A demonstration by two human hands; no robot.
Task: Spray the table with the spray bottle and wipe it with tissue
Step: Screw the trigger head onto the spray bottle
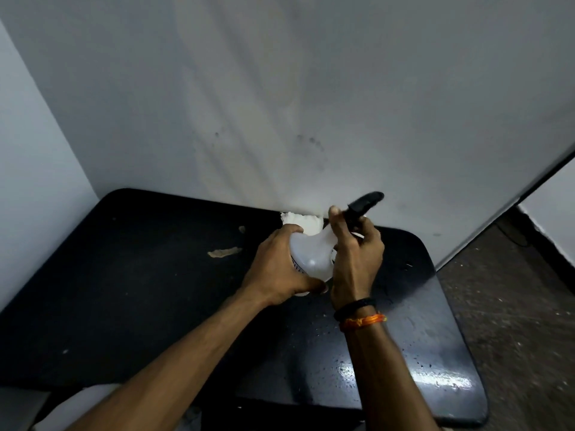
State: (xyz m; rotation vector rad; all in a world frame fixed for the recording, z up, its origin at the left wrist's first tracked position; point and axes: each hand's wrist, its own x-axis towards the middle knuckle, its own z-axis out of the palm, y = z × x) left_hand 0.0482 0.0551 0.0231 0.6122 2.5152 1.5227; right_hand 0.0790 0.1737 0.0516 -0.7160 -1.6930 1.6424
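White wall (311, 88) behind, faint smudges at middle. Speckled grey-brown floor (513, 306) at right. Dark cable (513, 234) on floor near wall base. Black skirting (547, 231) along right wall.

Your translucent white spray bottle (312, 258) with its black trigger head (364, 204) is tilted above the black table (130, 290), whose right side is wet with droplets. You'll see the crumpled white tissue (303, 223) just behind the bottle, at the table's far edge.
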